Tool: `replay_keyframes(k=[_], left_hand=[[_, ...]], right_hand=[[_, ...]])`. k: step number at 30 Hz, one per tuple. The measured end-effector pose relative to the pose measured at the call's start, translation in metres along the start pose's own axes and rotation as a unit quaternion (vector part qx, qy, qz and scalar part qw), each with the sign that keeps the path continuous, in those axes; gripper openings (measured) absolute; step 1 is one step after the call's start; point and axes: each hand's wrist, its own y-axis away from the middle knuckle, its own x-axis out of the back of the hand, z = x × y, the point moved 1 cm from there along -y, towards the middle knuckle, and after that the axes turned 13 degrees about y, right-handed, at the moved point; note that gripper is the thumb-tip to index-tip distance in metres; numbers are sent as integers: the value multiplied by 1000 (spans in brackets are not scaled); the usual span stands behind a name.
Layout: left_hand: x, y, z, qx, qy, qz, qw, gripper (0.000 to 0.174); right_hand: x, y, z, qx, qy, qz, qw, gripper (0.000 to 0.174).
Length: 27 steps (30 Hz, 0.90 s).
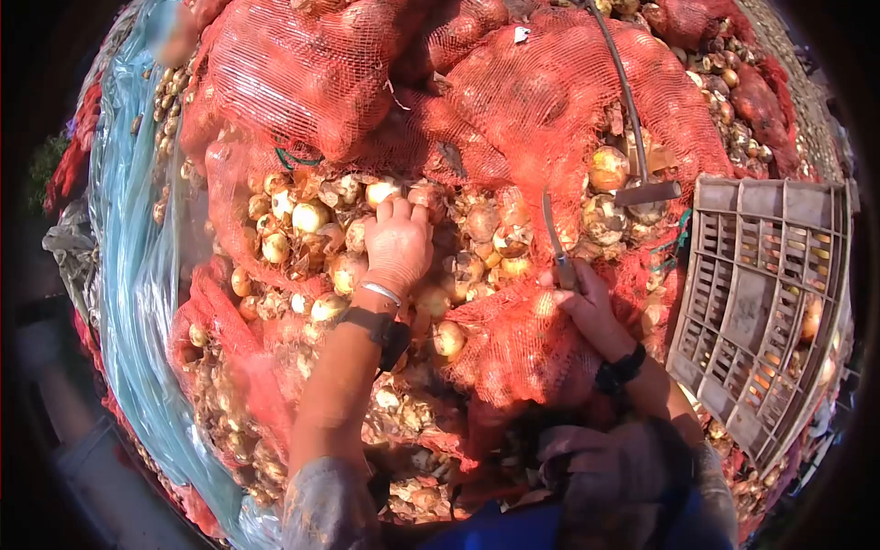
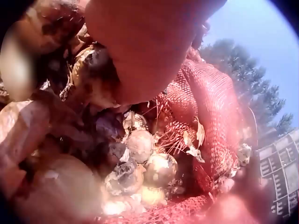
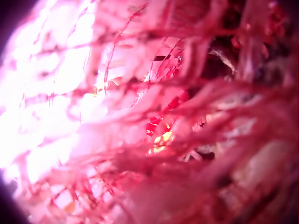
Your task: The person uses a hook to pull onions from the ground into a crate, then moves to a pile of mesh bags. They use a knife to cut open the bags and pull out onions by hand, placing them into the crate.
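Observation:
Loose onions (image 1: 310, 216) lie in the opening of a red mesh sack (image 1: 225, 183). Over them is the left hand (image 1: 400, 246), its fingers bent down onto an onion (image 1: 427, 198) near the top of the pile; the fingertips are partly hidden. The right hand (image 1: 589, 307) grips the handle of a knife (image 1: 554, 229), whose curved blade points up and away. Beneath that hand lies red netting (image 1: 513, 339). The left wrist view shows part of the left hand (image 2: 145, 42) close above onions (image 2: 140, 145). Red mesh fills the right wrist view, with the right hand not distinguishable.
Full red mesh sacks (image 1: 302, 73) lie at the back. A metal hook with a wooden handle (image 1: 649, 192) rests beside onions. At the right stands a plastic crate (image 1: 752, 293). Blue plastic sheeting (image 1: 137, 238) runs down the left side.

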Motion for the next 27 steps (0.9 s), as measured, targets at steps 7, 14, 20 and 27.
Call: replay_keyframes(k=[7, 14, 20, 27], left_hand=[[46, 72, -7, 99, 197, -235, 947, 17], [0, -15, 1, -72, 35, -6, 997, 39], [-61, -46, -2, -48, -59, -86, 993, 46], [-1, -8, 7, 112, 212, -17, 971, 59]], right_hand=[[2, 1, -11, -11, 25, -14, 1000, 28], [2, 1, -13, -33, 36, -14, 999, 34], [2, -1, -18, -3, 79, -25, 997, 40], [2, -2, -9, 2, 49, -18, 999, 42]])
